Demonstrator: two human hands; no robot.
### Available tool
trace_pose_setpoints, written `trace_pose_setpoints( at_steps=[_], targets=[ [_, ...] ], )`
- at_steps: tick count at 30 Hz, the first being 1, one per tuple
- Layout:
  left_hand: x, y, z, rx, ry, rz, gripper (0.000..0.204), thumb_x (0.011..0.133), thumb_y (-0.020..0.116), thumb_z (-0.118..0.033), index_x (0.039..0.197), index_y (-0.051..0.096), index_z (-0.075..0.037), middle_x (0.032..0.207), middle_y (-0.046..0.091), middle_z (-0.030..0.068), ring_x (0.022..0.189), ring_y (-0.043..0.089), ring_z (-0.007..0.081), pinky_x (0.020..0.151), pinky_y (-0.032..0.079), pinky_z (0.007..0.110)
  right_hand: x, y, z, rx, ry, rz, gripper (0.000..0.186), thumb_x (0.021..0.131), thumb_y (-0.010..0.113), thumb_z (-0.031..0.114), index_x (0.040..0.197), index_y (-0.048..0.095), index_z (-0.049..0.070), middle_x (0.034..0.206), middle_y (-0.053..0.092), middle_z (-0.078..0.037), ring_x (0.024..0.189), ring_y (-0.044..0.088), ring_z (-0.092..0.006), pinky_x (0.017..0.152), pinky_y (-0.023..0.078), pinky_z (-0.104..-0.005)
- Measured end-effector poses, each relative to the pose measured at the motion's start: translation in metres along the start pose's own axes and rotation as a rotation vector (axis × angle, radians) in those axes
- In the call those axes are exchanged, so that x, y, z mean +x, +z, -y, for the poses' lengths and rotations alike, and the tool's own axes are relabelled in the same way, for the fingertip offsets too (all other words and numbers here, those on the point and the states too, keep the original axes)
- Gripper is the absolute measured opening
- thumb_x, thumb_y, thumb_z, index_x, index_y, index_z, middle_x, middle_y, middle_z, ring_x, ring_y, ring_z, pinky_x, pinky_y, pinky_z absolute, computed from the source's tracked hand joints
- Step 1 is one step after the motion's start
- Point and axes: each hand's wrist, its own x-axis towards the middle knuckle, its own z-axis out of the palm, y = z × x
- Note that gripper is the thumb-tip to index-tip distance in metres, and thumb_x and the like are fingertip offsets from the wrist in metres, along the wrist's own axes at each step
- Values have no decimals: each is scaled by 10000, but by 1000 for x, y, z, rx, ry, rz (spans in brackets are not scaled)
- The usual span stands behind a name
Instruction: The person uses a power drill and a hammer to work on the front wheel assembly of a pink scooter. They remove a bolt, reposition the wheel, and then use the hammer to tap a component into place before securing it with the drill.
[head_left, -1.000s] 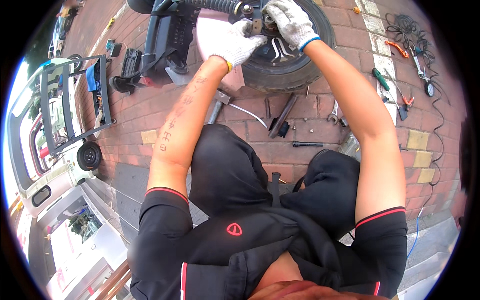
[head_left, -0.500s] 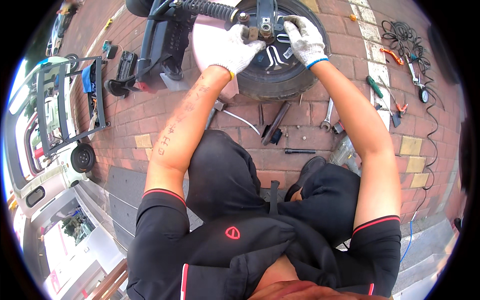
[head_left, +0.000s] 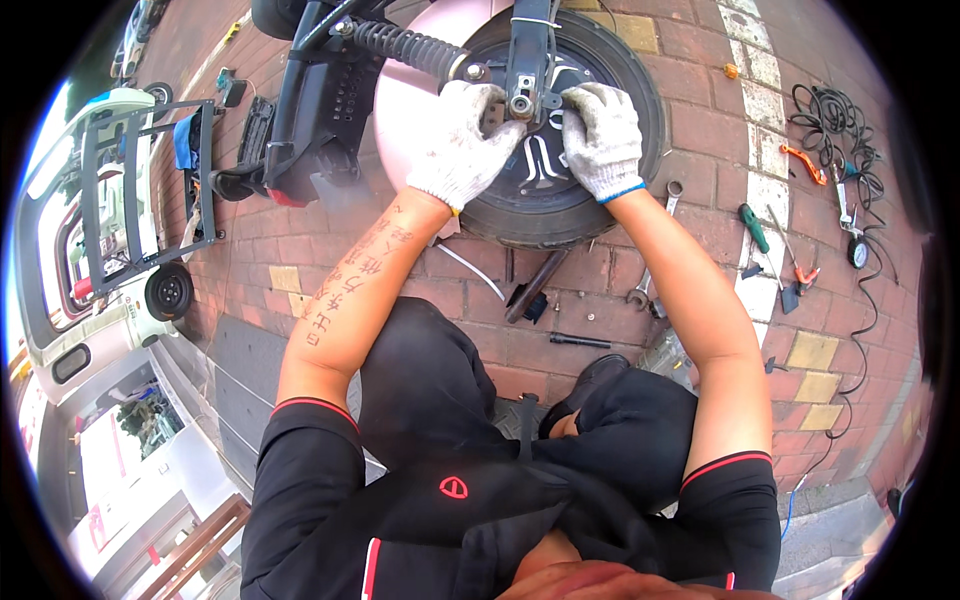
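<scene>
A scooter's wheel (head_left: 628,75) with a black tyre lies in front of me, its axle nut (head_left: 521,106) at the end of a black swingarm (head_left: 528,45). My left hand (head_left: 462,145), in a white knit glove, is closed beside the axle. Its thumb and forefinger pinch a small brown metal plate (head_left: 492,117). On the nut's other side my gloved right hand (head_left: 606,140) has its fingers curled in close to a dark bracket tab (head_left: 550,101) over the hub; what they grip is hidden. A coiled shock absorber (head_left: 405,48) and pink fender (head_left: 395,125) adjoin the wheel.
On the brick paving lie a wrench (head_left: 640,290), a dark tube (head_left: 538,285), a black socket extension (head_left: 580,341) and a green-handled screwdriver (head_left: 753,228). Further right are a coiled air hose (head_left: 835,120) with a gauge (head_left: 857,252) and orange-handled pliers (head_left: 805,275). A metal rack (head_left: 150,190) stands left.
The view has shifted, so wheel and hands sit lower in it. My right hand's fingers have curled inward toward the hub from a flatter pose on the tyre side. My left hand stays at the axle.
</scene>
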Motion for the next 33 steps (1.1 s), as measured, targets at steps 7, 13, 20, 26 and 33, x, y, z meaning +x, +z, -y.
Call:
trace_pose_setpoints(
  at_steps=[7,13,20,26,33],
  targets=[
    [2,-38,12,-30,-64,1,344,896,794,-258,1176,722,-72,1042,698,90,880,700,236,802,561,337,9,-10,1,60,-4,42,234,773,713,34,1000,696,91,1055,684,-110,1045,627,-366,943,499,-479],
    [-40,-116,65,-52,-597,-182,304,937,732,-253,1171,720,-60,1106,709,130,977,710,254,899,554,357,10,-8,14,43,-35,103,198,769,715,30,953,685,95,1047,670,-119,1034,616,-370,932,493,-495],
    [-112,-125,127,-174,-817,-238,226,969,690,-109,1169,707,-4,1027,738,61,895,687,136,817,562,289,11,-16,9,-31,56,197,169,785,703,105,954,709,108,1104,670,-112,1155,573,-389,1043,441,-496],
    [-104,-145,95,-369,-1018,-245,265,992,668,-163,1229,703,-49,1015,740,35,869,699,132,708,539,282,14,-16,6,-56,12,237,229,776,692,116,1003,691,87,1113,669,-129,1147,581,-425,1017,459,-533],
    [-64,-147,40,-678,-1106,-183,254,981,690,-134,1205,705,-15,1032,736,54,867,669,116,769,546,277,10,-12,3,-138,-5,276,297,765,689,146,1050,680,64,1178,663,-152,1172,579,-420,1010,464,-531]
  ],
)
